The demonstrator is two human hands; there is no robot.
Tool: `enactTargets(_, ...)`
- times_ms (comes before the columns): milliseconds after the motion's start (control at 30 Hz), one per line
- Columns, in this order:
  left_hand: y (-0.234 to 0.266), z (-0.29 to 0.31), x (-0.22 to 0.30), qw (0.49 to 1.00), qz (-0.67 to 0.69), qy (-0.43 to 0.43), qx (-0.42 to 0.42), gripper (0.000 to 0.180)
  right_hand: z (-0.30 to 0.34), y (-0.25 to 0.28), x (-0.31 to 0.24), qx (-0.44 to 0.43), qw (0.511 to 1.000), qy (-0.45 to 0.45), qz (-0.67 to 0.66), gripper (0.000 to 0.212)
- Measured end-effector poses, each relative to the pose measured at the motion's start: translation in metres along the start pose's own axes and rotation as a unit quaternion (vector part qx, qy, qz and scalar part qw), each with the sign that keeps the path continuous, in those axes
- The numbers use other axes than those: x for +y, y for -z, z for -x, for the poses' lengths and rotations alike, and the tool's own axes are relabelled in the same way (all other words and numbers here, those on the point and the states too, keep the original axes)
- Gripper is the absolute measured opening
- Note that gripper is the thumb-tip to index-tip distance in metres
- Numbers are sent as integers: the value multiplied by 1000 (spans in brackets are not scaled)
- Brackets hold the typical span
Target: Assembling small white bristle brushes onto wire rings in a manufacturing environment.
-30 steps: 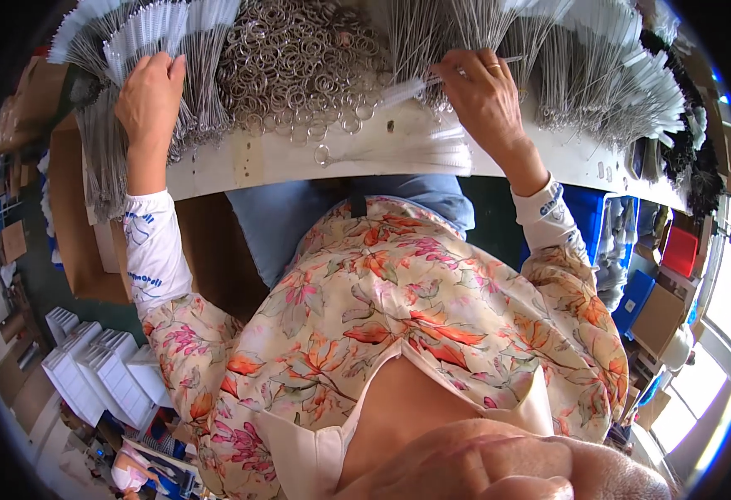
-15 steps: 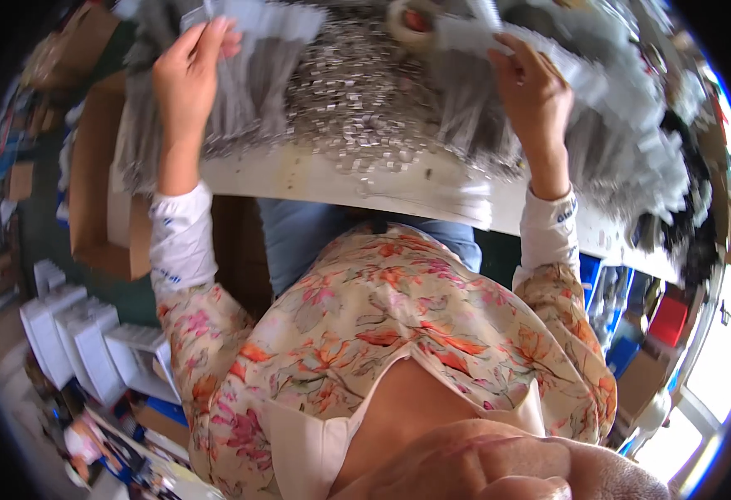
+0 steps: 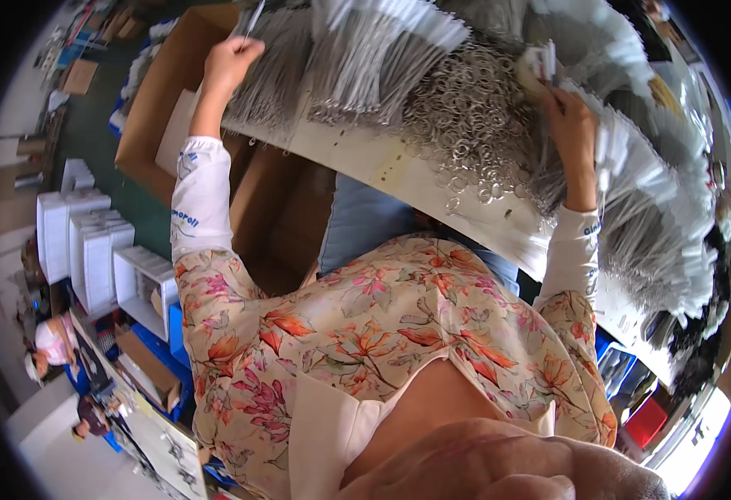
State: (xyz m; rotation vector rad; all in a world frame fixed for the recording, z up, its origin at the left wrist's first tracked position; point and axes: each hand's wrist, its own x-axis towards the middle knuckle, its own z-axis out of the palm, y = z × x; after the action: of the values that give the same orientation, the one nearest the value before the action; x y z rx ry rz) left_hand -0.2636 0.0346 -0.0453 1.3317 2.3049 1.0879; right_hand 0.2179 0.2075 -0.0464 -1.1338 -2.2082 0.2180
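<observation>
My left hand (image 3: 229, 67) is closed, pinching a thin whitish strip (image 3: 255, 17) that points up past the fingertips. It is above the table's left end, beside bundles of fine grey strands with white ends (image 3: 374, 58). Over on the right, my right hand (image 3: 572, 125) is closed around a small clear-white strip (image 3: 549, 58), partly blurred. Just behind those fingers sits a cream-coloured roll (image 3: 529, 72), mostly covered. Between my hands lies a heap of metal rings (image 3: 474, 108), some scattered toward the front edge of the white table (image 3: 365, 158).
An open cardboard box (image 3: 153, 108) stands at the table's left end. More white-ended strand bundles (image 3: 649, 183) cover the right side. White plastic bins (image 3: 90, 250) are stacked at lower left. Two people (image 3: 53, 342) are at another table far left.
The view has turned, so the table now slants down to the right. My left hand has shifted left across the bundles toward the cardboard box. My right hand is now nearer the roll.
</observation>
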Motion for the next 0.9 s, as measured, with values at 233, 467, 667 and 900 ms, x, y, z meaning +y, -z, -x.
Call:
enactTargets(233, -13, -39, -36, 934, -332, -96, -92, 37, -10, 26, -22, -30, 987, -115, -111, 26)
enactTargets(467, -6, -69, -97, 976, -183, -1, -115, 24, -27, 85, -11, -117, 680, -85, -718, 24)
enactTargets(667, -23, -63, -63, 968, -211, 13, -136, 25, -4, 171, 15, -17, 615, 34, -788, 20)
enactTargets(900, -11, -45, -14, 962, -236, -30, -137, 19, 131, 220, 105, 298, 855, -294, 308, 31)
